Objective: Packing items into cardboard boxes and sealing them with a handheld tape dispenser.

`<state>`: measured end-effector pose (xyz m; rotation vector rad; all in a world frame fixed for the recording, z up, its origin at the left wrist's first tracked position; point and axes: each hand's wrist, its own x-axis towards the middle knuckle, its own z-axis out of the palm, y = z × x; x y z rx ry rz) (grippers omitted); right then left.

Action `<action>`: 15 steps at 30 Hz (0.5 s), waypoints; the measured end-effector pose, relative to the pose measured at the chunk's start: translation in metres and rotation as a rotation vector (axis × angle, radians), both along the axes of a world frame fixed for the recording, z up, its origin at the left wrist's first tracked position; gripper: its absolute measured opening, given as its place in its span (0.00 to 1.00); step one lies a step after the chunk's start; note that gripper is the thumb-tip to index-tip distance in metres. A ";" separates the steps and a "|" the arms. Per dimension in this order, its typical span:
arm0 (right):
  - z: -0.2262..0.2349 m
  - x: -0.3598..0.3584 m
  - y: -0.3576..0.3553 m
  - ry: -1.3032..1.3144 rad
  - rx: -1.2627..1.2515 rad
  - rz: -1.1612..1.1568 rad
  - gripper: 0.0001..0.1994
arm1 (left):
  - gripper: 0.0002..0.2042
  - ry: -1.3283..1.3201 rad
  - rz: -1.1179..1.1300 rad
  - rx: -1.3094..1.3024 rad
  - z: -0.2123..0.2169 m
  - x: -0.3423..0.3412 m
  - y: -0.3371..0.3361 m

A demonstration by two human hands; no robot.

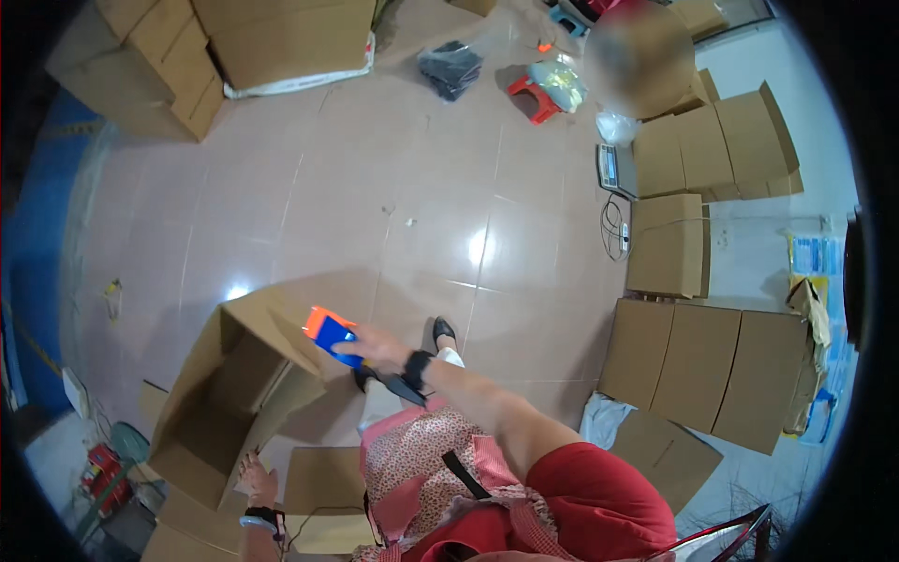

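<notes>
In my right hand (pixel 375 347) is a blue and orange tape dispenser (pixel 331 337), fingers closed round its blue end. The dispenser sits just beside the right flap of a large cardboard box (pixel 201 412). This box is tipped over, its opening toward me, with bare brown walls inside. My left hand (pixel 259 480) is at the box's lower edge. Its fingers bend over the edge of the near flap, gripping it. Any contact between the dispenser and the flap is unclear from here.
Cardboard boxes (pixel 679 365) line the right wall, with a digital scale (pixel 610 167) and its cable. Ahead are a red stool (pixel 538 101) and a dark bagged bundle (pixel 451 70). A person with a blurred head (pixel 641 61) is at the far right. Cardboard lies below my left.
</notes>
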<state>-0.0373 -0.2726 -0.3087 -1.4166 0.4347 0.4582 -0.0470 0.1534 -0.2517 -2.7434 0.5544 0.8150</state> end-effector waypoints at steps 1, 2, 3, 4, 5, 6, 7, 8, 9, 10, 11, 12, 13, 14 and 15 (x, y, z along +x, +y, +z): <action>-0.003 -0.021 -0.025 -0.009 -0.112 0.063 0.26 | 0.22 -0.103 -0.028 0.054 0.008 0.010 -0.009; 0.009 -0.039 -0.052 0.060 -0.160 0.067 0.25 | 0.22 -0.129 -0.031 0.057 0.015 0.018 -0.015; 0.028 -0.059 -0.086 0.129 -0.208 0.072 0.24 | 0.21 -0.061 0.032 0.082 0.016 0.026 -0.025; 0.052 -0.085 -0.116 0.065 -0.210 -0.103 0.23 | 0.20 0.005 0.092 0.105 0.016 0.035 -0.039; 0.059 -0.120 -0.156 0.128 -0.233 -0.206 0.23 | 0.20 0.071 0.136 0.112 0.020 0.051 -0.062; 0.097 -0.135 -0.190 0.284 -0.418 -0.125 0.23 | 0.20 0.035 0.147 0.120 0.038 0.056 -0.077; 0.095 -0.183 -0.229 0.320 -0.493 -0.215 0.22 | 0.18 0.130 0.242 -0.088 0.051 0.066 -0.115; 0.128 -0.205 -0.262 0.445 -0.590 -0.271 0.22 | 0.17 0.223 0.335 -0.294 0.064 0.080 -0.155; 0.100 -0.259 -0.298 0.460 -0.750 -0.298 0.23 | 0.17 0.217 0.325 -0.392 0.065 0.088 -0.181; 0.111 -0.284 -0.328 0.581 -0.786 -0.308 0.24 | 0.16 0.205 0.325 -0.490 0.062 0.089 -0.203; 0.128 -0.300 -0.353 0.620 -0.883 -0.358 0.25 | 0.17 0.226 0.344 -0.513 0.056 0.089 -0.228; 0.131 -0.326 -0.383 0.699 -0.892 -0.343 0.25 | 0.18 0.256 0.357 -0.534 0.053 0.093 -0.258; 0.138 -0.340 -0.406 0.787 -0.894 -0.329 0.26 | 0.18 0.281 0.357 -0.569 0.057 0.098 -0.295; 0.137 -0.344 -0.425 0.774 -0.886 -0.352 0.26 | 0.18 0.309 0.362 -0.602 0.060 0.100 -0.332; 0.144 -0.345 -0.444 0.751 -0.892 -0.360 0.26 | 0.18 0.297 0.349 -0.607 0.065 0.104 -0.370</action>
